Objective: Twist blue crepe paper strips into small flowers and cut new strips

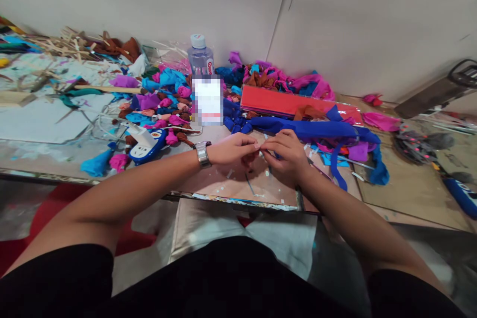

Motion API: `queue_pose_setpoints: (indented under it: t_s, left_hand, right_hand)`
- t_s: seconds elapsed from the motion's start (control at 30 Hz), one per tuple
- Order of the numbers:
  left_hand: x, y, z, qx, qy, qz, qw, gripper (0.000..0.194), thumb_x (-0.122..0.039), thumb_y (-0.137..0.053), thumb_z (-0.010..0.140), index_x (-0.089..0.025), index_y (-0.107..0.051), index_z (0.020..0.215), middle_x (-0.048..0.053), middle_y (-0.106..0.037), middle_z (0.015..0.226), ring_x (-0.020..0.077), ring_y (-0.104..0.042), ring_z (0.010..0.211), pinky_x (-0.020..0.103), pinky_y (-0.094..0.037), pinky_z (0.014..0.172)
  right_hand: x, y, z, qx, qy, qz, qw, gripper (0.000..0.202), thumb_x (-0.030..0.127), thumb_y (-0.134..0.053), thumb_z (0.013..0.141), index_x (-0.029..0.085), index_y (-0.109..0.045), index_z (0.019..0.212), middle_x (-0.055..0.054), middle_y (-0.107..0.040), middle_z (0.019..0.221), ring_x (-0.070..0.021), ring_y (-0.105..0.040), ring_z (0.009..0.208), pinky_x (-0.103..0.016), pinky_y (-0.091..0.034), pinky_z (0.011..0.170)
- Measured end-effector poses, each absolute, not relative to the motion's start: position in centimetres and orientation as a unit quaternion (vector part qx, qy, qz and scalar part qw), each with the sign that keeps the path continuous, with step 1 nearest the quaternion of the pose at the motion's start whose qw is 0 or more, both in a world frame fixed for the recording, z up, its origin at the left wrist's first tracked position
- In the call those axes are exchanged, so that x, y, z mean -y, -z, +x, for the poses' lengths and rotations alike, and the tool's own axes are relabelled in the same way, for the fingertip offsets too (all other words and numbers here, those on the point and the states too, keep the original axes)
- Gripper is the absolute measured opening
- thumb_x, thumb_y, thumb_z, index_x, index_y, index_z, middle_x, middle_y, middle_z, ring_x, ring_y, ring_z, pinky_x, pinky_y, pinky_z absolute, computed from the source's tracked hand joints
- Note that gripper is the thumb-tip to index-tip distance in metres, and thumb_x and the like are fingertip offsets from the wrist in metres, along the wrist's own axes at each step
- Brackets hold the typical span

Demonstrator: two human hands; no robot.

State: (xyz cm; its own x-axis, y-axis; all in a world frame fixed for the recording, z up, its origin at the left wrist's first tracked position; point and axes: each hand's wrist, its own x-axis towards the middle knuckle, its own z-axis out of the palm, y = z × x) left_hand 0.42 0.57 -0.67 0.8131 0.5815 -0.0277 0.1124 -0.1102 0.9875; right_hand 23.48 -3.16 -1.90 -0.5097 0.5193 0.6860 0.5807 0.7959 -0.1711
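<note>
My left hand (235,149), with a metal watch (203,154) on its wrist, is closed in a pinch over the table's front part. My right hand (285,153) meets it fingertip to fingertip, its fingers curled together. Whatever lies between the fingertips is too small to make out. A dark reddish-brown patch shows under the left fingers, and I cannot tell whether it is cloth or shaded fingers. Just behind the hands runs a long blue cloth strip (305,128). Small white scraps (230,174) are scattered on the tabletop beneath.
A phone-like blurred screen (210,102) leans before a plastic bottle (201,59). Left of it lie many coloured cloth bundles (171,79), a blue power socket (147,148) with a white plug, and green-handled pliers (70,98). Behind the strip is a red packet (294,104); cardboard (406,189) lies right.
</note>
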Motion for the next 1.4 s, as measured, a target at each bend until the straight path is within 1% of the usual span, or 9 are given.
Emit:
queue_pose_setpoints:
  t_s: [0.13,0.37,0.57,0.63,0.8,0.9,1.07,1.17,1.4]
  left_hand:
    - [-0.67,0.77,0.4,-0.244,-0.198,0.714,0.625,0.049,-0.06,-0.06,0.099,-0.014,-0.062,0.083,0.001,-0.064,0.068,0.0111,-0.066,0.06,0.023,-0.055,0.061]
    - [-0.68,0.52,0.39,-0.265,-0.215,0.764,0.548,0.041,-0.045,-0.056,0.102,-0.014,-0.062,0.077,0.001,-0.065,0.067,0.0101,-0.064,0.061,0.021,-0.051,0.062]
    - [-0.56,0.26,0.48,-0.278,-0.218,0.755,0.552,0.032,-0.034,-0.057,0.098,-0.014,-0.062,0.074,0.001,-0.065,0.064,0.0097,-0.064,0.059,0.02,-0.051,0.062]
    - [-0.54,0.29,0.49,-0.278,-0.218,0.739,0.574,0.033,-0.036,-0.058,0.098,-0.014,-0.063,0.074,0.001,-0.065,0.064,0.0098,-0.064,0.058,0.02,-0.051,0.06]
    - [-0.53,0.53,0.55,-0.267,-0.215,0.721,0.602,0.044,-0.051,-0.061,0.099,-0.014,-0.063,0.076,0.001,-0.065,0.066,0.0104,-0.065,0.058,0.021,-0.053,0.059]
    - [-0.59,0.71,0.49,-0.267,-0.212,0.753,0.563,0.046,-0.054,-0.058,0.101,-0.014,-0.064,0.078,0.002,-0.066,0.067,0.0109,-0.066,0.061,0.021,-0.053,0.061]
    - [-0.61,0.82,0.14,-0.26,-0.212,0.822,0.461,0.042,-0.047,-0.051,0.107,-0.016,-0.066,0.083,0.002,-0.072,0.072,0.0112,-0.068,0.065,0.021,-0.05,0.066]
    - [-0.6,0.78,0.02,-0.254,-0.215,0.838,0.433,0.042,-0.046,-0.051,0.107,-0.016,-0.068,0.084,0.002,-0.073,0.073,0.0113,-0.069,0.067,0.021,-0.05,0.068]
    - [-0.79,0.85,0.26,-0.257,-0.205,0.779,0.534,0.045,-0.053,-0.054,0.104,-0.015,-0.064,0.082,0.002,-0.071,0.071,0.0126,-0.07,0.062,0.022,-0.053,0.063]
  right_hand:
    - [3.1,1.95,23.47,0.862,0.051,-0.324,0.386,0.008,0.024,-0.071,0.097,0.027,-0.074,0.104,-0.002,-0.083,0.097,-0.02,-0.076,0.088,-0.044,-0.047,0.093]
    - [3.17,1.98,23.26,0.857,0.045,-0.347,0.378,0.006,0.027,-0.071,0.098,0.026,-0.074,0.103,-0.002,-0.083,0.096,-0.0199,-0.074,0.086,-0.043,-0.046,0.093]
    - [3.29,2.13,23.19,0.855,0.041,-0.351,0.38,0.006,0.028,-0.071,0.098,0.026,-0.073,0.104,-0.003,-0.082,0.097,-0.0207,-0.074,0.087,-0.044,-0.046,0.094]
    - [3.29,2.14,23.2,0.857,0.044,-0.344,0.381,0.007,0.026,-0.071,0.098,0.026,-0.073,0.104,-0.002,-0.082,0.098,-0.0206,-0.074,0.088,-0.044,-0.046,0.094]
    - [3.22,2.05,23.25,0.863,0.055,-0.327,0.38,0.007,0.024,-0.071,0.098,0.026,-0.073,0.105,-0.002,-0.082,0.098,-0.0199,-0.074,0.089,-0.044,-0.046,0.093]
    - [3.21,2.1,23.3,0.865,0.044,-0.332,0.373,0.007,0.024,-0.071,0.098,0.026,-0.072,0.104,-0.002,-0.082,0.099,-0.0198,-0.073,0.088,-0.045,-0.045,0.094]
    - [3.17,2.24,23.37,0.857,0.021,-0.334,0.392,0.003,0.026,-0.073,0.097,0.025,-0.072,0.1,-0.002,-0.08,0.095,-0.02,-0.072,0.087,-0.044,-0.046,0.093]
    - [3.09,2.24,23.39,0.848,0.018,-0.341,0.405,0.003,0.027,-0.074,0.095,0.025,-0.075,0.098,-0.003,-0.079,0.099,-0.0212,-0.072,0.092,-0.043,-0.048,0.091]
    - [3.0,2.26,23.45,0.849,0.022,-0.335,0.407,0.006,0.03,-0.074,0.096,0.026,-0.076,0.1,-0.004,-0.078,0.101,-0.0221,-0.071,0.094,-0.042,-0.05,0.088]
